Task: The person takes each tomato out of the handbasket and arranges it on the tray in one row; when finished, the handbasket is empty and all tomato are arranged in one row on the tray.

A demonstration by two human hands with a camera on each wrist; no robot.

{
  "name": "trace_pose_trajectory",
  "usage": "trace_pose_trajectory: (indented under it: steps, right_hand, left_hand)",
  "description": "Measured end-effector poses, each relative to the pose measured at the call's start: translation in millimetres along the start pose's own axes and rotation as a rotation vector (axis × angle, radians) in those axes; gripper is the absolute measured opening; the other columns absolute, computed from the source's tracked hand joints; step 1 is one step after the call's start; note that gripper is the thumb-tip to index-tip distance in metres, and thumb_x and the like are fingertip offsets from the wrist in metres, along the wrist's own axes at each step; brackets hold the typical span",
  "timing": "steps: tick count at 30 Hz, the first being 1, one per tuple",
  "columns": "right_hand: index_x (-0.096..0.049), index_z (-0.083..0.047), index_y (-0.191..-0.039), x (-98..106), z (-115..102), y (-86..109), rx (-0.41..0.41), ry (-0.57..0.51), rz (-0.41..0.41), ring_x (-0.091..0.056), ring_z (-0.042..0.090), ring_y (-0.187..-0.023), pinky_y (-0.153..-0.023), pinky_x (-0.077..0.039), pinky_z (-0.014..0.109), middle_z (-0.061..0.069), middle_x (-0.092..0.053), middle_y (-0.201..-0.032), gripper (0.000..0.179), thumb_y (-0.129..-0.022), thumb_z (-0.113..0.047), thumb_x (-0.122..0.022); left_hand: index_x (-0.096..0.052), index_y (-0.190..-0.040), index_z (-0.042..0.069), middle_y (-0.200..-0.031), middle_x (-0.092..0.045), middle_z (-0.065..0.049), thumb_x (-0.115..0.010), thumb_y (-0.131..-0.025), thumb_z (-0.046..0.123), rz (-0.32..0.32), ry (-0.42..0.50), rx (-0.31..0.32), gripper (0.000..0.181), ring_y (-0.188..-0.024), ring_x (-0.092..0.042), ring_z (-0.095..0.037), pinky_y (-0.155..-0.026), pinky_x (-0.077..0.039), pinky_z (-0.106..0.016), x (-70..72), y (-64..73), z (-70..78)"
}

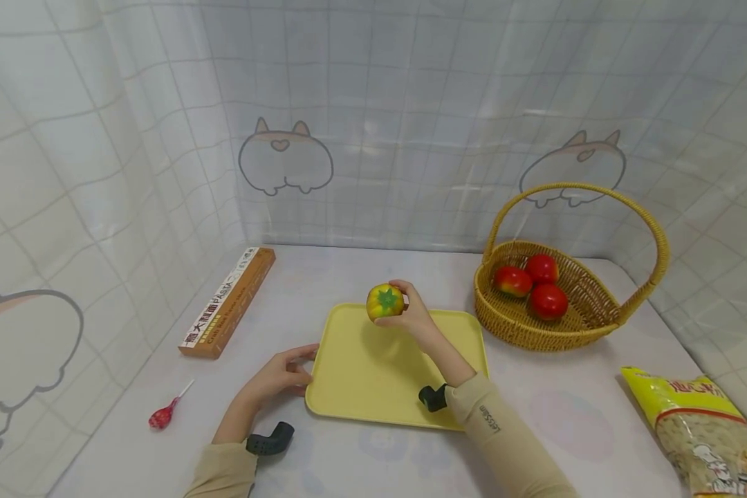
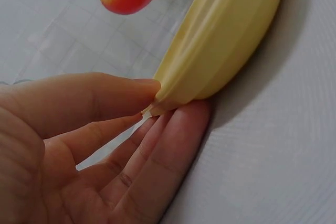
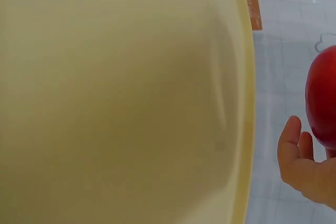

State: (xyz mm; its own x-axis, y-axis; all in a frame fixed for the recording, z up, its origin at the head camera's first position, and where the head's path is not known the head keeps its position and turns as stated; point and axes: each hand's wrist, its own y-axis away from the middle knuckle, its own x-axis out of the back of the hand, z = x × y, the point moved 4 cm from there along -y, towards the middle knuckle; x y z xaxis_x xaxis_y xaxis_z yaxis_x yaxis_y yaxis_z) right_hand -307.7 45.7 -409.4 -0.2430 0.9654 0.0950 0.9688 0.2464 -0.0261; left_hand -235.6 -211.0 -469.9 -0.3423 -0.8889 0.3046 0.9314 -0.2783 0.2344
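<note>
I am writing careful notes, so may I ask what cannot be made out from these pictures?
Head view: near right corner of the tray, hidden by the right sleeve.
Head view: smallest print on the pasta box, too small to read.
Head view: lower end of the printed bag, cut off by the edge.
Right wrist view: one side of the held fruit, cut off by the right edge.

A pasta box [image 1: 229,304] and lollipop [image 1: 162,417] lie left of a tray [image 1: 367,380]. At right, a basket [image 1: 535,338] holding fruit [image 1: 548,301] sits behind a bag [image 1: 700,436].
</note>
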Motion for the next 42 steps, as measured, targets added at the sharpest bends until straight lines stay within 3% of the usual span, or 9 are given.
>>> trace_pose_trajectory:
  steps: [6, 10, 16, 25, 42]
  right_hand:
    - [-0.037, -0.006, -0.134, -14.7, 7.4, -5.7, 0.009, 0.025, -0.028, -0.044, 0.030, -0.113, -0.095, -0.044, 0.040, 0.014, -0.034, -0.135, 0.079, -0.067, 0.008, -0.075]
    - [-0.039, -0.009, -0.132, -25.7, 10.8, -7.7, -0.027, 0.086, -0.037, -0.041, 0.030, -0.116, -0.098, -0.041, 0.043, 0.015, -0.034, -0.133, 0.078, -0.065, 0.003, -0.078]
    - [-0.041, -0.011, -0.129, -42.3, 14.1, -10.8, -0.077, 0.150, -0.077, -0.046, 0.028, -0.109, -0.094, -0.045, 0.040, 0.017, -0.039, -0.126, 0.076, -0.064, -0.004, -0.080]
    - [-0.043, -0.007, -0.127, -63.1, 19.2, -11.8, -0.067, 0.241, -0.123, -0.050, 0.024, -0.102, -0.093, -0.042, 0.038, 0.015, -0.048, -0.118, 0.074, -0.065, -0.011, -0.082]
    - [-0.044, -0.013, -0.128, -78.1, 23.9, -10.1, -0.112, 0.357, -0.119, -0.045, 0.028, -0.109, -0.095, -0.040, 0.042, 0.014, -0.045, -0.122, 0.075, -0.064, -0.020, -0.084]
  left_hand:
    - [-0.041, -0.137, 0.002, -0.126, -0.050, -0.020, -0.066, -0.077, 0.007, -0.001, -0.004, 0.001, 0.065, -0.076, -0.060, -0.018, -0.068, -0.055, -0.032, 0.4, -0.1, -1.2]
    - [-0.041, -0.137, 0.001, -0.127, -0.049, -0.020, -0.066, -0.077, 0.007, 0.004, -0.006, 0.005, 0.066, -0.076, -0.060, -0.018, -0.068, -0.055, -0.032, 0.6, -0.1, -2.4]
    - [-0.041, -0.137, 0.002, -0.126, -0.049, -0.020, -0.066, -0.077, 0.007, 0.006, -0.006, 0.002, 0.065, -0.076, -0.060, -0.018, -0.068, -0.055, -0.032, 0.4, 0.1, -3.1]
    - [-0.042, -0.137, 0.004, -0.126, -0.049, -0.019, -0.066, -0.077, 0.007, 0.008, 0.003, 0.010, 0.065, -0.075, -0.059, -0.018, -0.067, -0.055, -0.032, -0.5, 0.9, -1.8]
    - [-0.041, -0.138, 0.005, -0.128, -0.048, -0.020, -0.065, -0.078, 0.008, 0.002, -0.017, 0.018, 0.065, -0.073, -0.058, -0.018, -0.068, -0.055, -0.031, -0.4, 1.2, 1.6]
